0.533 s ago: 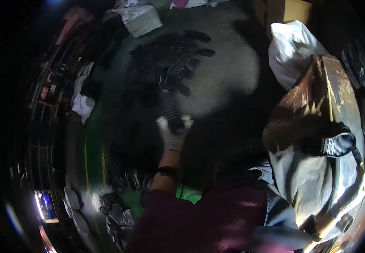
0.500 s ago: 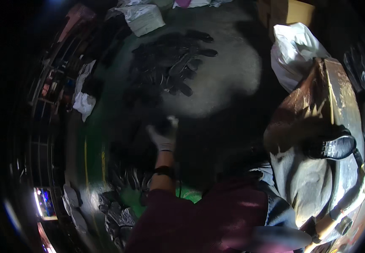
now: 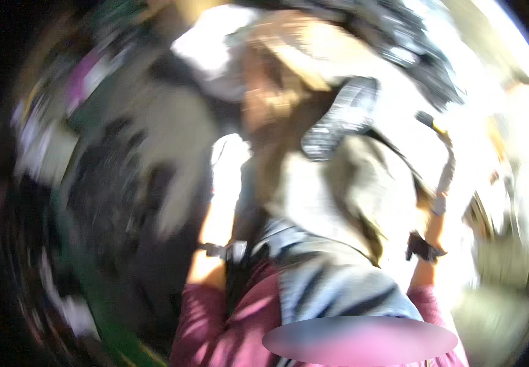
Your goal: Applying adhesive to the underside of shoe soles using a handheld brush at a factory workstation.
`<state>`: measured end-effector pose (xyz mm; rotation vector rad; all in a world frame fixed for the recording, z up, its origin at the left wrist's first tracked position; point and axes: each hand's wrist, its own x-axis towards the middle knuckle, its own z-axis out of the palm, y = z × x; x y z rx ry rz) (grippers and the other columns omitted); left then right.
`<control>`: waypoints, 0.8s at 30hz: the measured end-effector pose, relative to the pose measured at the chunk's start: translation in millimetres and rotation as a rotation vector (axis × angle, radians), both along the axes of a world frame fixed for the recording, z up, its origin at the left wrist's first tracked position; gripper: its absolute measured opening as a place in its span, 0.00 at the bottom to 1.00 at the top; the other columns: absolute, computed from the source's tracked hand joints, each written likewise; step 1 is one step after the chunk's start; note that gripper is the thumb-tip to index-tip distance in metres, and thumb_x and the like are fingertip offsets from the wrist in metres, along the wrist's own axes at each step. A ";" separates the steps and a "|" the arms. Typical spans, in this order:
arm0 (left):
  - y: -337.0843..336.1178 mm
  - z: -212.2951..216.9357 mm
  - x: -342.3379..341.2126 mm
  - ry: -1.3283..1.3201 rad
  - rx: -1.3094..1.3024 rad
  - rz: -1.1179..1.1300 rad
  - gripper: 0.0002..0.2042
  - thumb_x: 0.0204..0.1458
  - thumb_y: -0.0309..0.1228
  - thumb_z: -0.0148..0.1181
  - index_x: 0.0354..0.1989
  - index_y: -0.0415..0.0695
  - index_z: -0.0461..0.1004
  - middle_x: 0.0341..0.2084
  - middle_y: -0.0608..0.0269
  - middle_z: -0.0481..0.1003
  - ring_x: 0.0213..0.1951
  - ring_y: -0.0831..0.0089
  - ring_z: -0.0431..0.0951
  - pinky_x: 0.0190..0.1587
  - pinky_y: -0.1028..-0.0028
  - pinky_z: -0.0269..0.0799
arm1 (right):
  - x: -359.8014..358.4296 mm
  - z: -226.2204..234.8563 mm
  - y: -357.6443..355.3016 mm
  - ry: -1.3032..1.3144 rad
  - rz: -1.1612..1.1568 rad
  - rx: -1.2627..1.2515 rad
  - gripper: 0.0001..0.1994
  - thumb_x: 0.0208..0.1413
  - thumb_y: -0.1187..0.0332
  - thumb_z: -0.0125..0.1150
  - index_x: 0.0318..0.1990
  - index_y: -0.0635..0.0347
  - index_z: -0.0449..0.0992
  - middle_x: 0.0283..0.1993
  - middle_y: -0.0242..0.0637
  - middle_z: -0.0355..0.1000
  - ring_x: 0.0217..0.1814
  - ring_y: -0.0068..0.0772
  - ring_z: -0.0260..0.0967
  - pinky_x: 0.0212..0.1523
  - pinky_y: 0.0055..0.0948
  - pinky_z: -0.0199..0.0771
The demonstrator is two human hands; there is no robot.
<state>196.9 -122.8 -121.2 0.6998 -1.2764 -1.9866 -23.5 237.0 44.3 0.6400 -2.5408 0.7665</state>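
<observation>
My left hand (image 3: 229,164), in a white glove, is held out beside the worn brown bench-like surface (image 3: 264,79). Glare and motion smear its fingers, and nothing can be made out in it. A black shoe sole (image 3: 344,119) lies on the covered work surface, tread facing up, between my two hands and touched by neither. On the right, my right hand (image 3: 447,150) appears closed around a small tool (image 3: 425,118) with a dark end and a yellow part; its kind is too blurred to tell.
A white sack (image 3: 215,46) stands at the far end of the bench. Many dark soles lie in a pile (image 3: 105,171) on the floor to the left. Shiny black pieces (image 3: 405,40) are heaped along the far right side.
The view has swung right, bringing the bench and sole to the middle. My left hand has moved from over the dark floor to beside the bench. The scene is much brighter.
</observation>
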 end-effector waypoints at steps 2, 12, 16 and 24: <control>24.9 31.5 -79.6 -0.192 -0.372 -0.064 0.07 0.61 0.28 0.62 0.44 0.39 0.81 0.41 0.55 0.79 0.42 0.61 0.78 0.50 0.64 0.75 | -39.4 -11.6 32.5 -0.002 -0.202 0.013 0.18 0.68 0.61 0.58 0.54 0.67 0.81 0.52 0.47 0.81 0.55 0.37 0.78 0.58 0.35 0.76; 73.7 32.1 -192.2 -0.530 -1.355 -0.201 0.25 0.59 0.40 0.68 0.57 0.33 0.75 0.57 0.44 0.77 0.59 0.48 0.75 0.65 0.57 0.69 | -91.4 9.1 181.6 0.061 -0.317 -0.460 0.14 0.62 0.61 0.67 0.48 0.61 0.83 0.46 0.43 0.81 0.51 0.35 0.78 0.53 0.33 0.76; 63.2 30.9 -196.5 -0.547 -1.500 -0.208 0.17 0.62 0.35 0.63 0.53 0.35 0.80 0.52 0.46 0.80 0.56 0.52 0.79 0.62 0.59 0.71 | -127.7 -13.8 215.3 0.192 -0.446 -0.126 0.11 0.54 0.55 0.70 0.41 0.45 0.87 0.38 0.37 0.85 0.40 0.42 0.82 0.47 0.38 0.80; 64.6 98.4 -195.0 -0.242 -0.508 -0.516 0.19 0.66 0.31 0.58 0.61 0.32 0.74 0.49 0.53 0.81 0.49 0.67 0.80 0.57 0.68 0.75 | -159.7 -42.1 214.3 -0.049 -0.460 0.081 0.14 0.54 0.51 0.65 0.42 0.44 0.87 0.43 0.35 0.84 0.50 0.45 0.80 0.53 0.40 0.78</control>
